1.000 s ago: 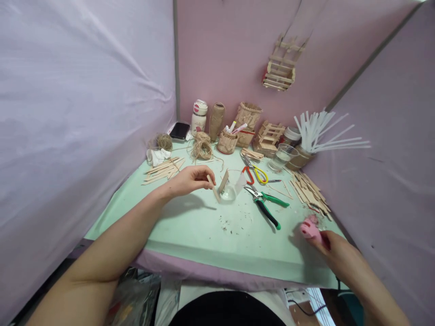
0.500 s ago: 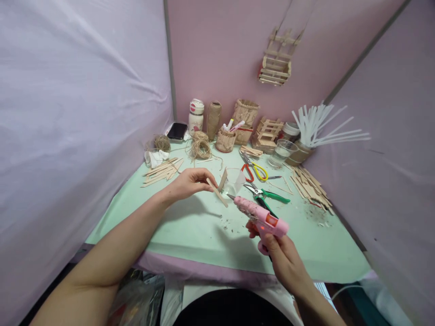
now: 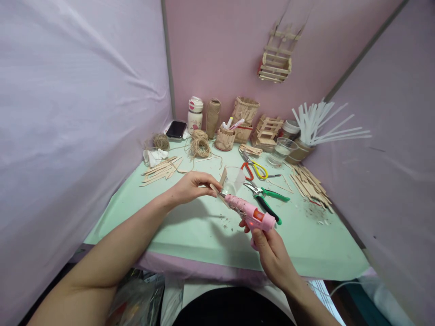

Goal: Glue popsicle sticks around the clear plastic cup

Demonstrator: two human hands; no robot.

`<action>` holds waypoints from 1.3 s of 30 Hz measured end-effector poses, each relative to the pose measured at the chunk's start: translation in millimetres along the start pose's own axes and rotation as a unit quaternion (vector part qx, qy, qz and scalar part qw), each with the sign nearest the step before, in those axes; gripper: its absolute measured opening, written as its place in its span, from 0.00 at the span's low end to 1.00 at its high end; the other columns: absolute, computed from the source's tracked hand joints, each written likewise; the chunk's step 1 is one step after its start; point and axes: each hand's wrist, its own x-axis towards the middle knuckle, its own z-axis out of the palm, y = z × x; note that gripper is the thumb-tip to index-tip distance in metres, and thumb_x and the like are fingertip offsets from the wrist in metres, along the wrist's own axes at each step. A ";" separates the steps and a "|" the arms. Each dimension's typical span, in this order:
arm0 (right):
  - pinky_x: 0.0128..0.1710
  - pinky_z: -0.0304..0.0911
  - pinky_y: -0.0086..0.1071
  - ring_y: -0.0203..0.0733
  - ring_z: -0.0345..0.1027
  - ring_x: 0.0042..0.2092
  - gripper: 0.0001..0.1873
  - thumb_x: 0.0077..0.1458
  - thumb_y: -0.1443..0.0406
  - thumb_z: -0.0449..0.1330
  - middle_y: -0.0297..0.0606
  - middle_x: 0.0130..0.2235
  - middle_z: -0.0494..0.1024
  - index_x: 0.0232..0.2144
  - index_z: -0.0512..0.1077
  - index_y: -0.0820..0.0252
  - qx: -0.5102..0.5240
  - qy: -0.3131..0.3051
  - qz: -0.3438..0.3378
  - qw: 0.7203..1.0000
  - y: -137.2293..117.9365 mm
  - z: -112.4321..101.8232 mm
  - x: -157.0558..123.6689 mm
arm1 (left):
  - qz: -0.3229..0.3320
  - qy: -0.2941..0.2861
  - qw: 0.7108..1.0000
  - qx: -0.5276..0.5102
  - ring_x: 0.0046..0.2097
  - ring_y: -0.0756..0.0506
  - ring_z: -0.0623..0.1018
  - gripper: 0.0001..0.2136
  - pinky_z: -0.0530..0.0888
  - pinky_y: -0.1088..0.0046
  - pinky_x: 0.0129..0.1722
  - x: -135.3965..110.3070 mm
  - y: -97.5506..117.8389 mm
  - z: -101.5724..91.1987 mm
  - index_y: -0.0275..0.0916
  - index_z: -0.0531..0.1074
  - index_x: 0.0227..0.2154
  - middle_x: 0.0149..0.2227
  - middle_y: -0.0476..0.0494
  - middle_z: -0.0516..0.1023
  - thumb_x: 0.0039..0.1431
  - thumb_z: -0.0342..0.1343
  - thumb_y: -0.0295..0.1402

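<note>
In my left hand [image 3: 195, 189], thumb and fingers pinch a flat wooden craft stick [image 3: 215, 188] above the table. My right hand [image 3: 270, 251] is wrapped round the grip of a pink hot glue gun [image 3: 249, 213], whose small orange light glows. The gun's nozzle [image 3: 221, 194] meets the stick or hovers just over it; I cannot tell which. Right behind stands a clear plastic cup [image 3: 234, 179] with one wooden stick fixed upright against its left side. Part of the held stick is hidden by the gun.
Green-handled pruning shears [image 3: 268, 199] and red-and-yellow scissors [image 3: 253, 167] lie right of the cup. Wooden sticks [image 3: 311, 188] are piled at right, others [image 3: 161, 171] at left. Behind are twine [image 3: 199, 144], a bottle [image 3: 195, 115], a water cup [image 3: 281, 151] and glue sticks [image 3: 316, 124].
My right hand has brought the glue gun left, so its nozzle is now at the stick. My left hand has shifted slightly right, with the stick still pinched.
</note>
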 end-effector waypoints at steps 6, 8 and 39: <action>0.25 0.65 0.33 0.42 0.68 0.30 0.26 0.64 0.49 0.45 0.42 0.36 0.77 0.51 0.72 0.56 0.000 -0.002 0.004 1.000 2.0 0.1 -0.4 | 0.015 -0.012 1.000 0.002 0.35 0.49 0.79 0.07 0.73 0.77 0.37 -0.2 -0.3 0.3 0.36 0.81 0.34 0.33 0.42 0.82 0.50 0.65 0.29; 0.27 0.66 0.34 0.43 0.68 0.31 0.26 0.64 0.49 0.45 0.43 0.37 0.77 0.50 0.72 0.56 -0.001 0.001 0.009 1.000 3.9 0.0 -0.7 | 0.015 -0.016 1.000 0.003 0.35 0.49 0.79 0.07 0.73 0.77 0.37 0.0 -0.5 0.4 0.36 0.81 0.34 0.33 0.42 0.82 0.50 0.65 0.29; 0.25 0.65 0.33 0.44 0.69 0.32 0.25 0.64 0.49 0.45 0.43 0.35 0.77 0.49 0.71 0.57 -0.004 0.012 0.011 1.000 5.5 1.5 -0.7 | 0.001 -0.008 1.000 0.008 0.35 0.49 0.79 0.08 0.74 0.77 0.37 -0.3 1.7 1.2 0.37 0.81 0.34 0.34 0.42 0.83 0.49 0.66 0.31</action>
